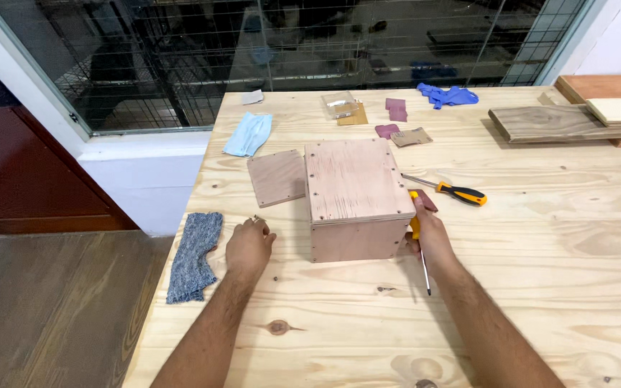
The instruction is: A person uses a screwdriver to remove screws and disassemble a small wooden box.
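Nearest, the 2 hands lie apart on the pale wooden desk (540,287), 1 on each side of a plywood box (357,194) that stands mid-desk. The left hand (249,246) rests knuckles up, fingers curled together on something too small to tell. The right hand (425,228) is clamped on a yellow-handled screwdriver (426,276) and leans on the box's right wall, with the shaft pointing back toward the person. This looks like a pause in fastening work. Driving anything would call for turning that tip around.

A grey cloth (194,255) lies left. A loose panel (276,177) touches the box, and a second screwdriver (454,191) lies just beside it. Farther off are a blue mask (248,134), sandpaper scraps (411,136), blue gloves (447,95) and planks (576,118). Nothing blocks either hand.
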